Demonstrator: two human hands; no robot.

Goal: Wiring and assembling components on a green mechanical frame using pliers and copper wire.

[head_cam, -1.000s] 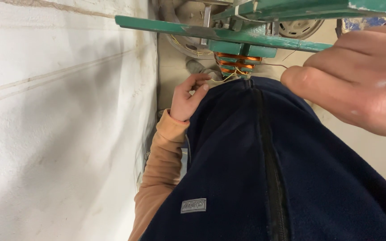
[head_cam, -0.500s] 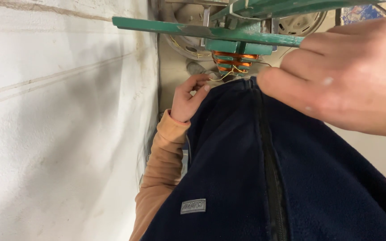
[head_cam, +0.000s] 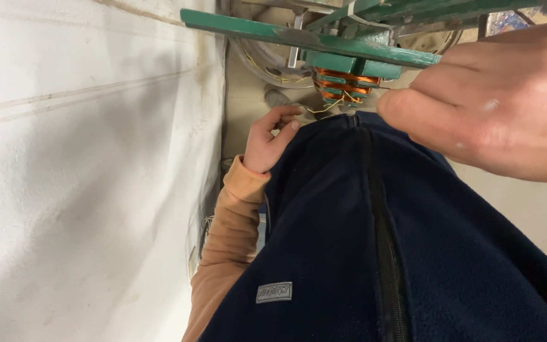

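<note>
Copper-wire coil (head_cam: 344,85), wound in orange-red turns with loose yellowish strands trailing from it, hangs clamped under the green painted metal frame (head_cam: 299,37), and both hands work just below it. The left hand (head_cam: 268,139), in an orange-tan sleeve, curls its fingers near the strand ends, thumb and forefinger close together; whether they pinch a strand I cannot tell. The right hand (head_cam: 495,107) fills the view beside the coil, its fingers pressed together and its thumb tip at the wire ends. By my reading, the stray wire ends are being handled, and any further move calls for a fine fingertip grip. Below the coil, the dark navy fleece jacket (head_cam: 375,253) bears a small grey rectangular label (head_cam: 274,292) left of its black zip.
</note>
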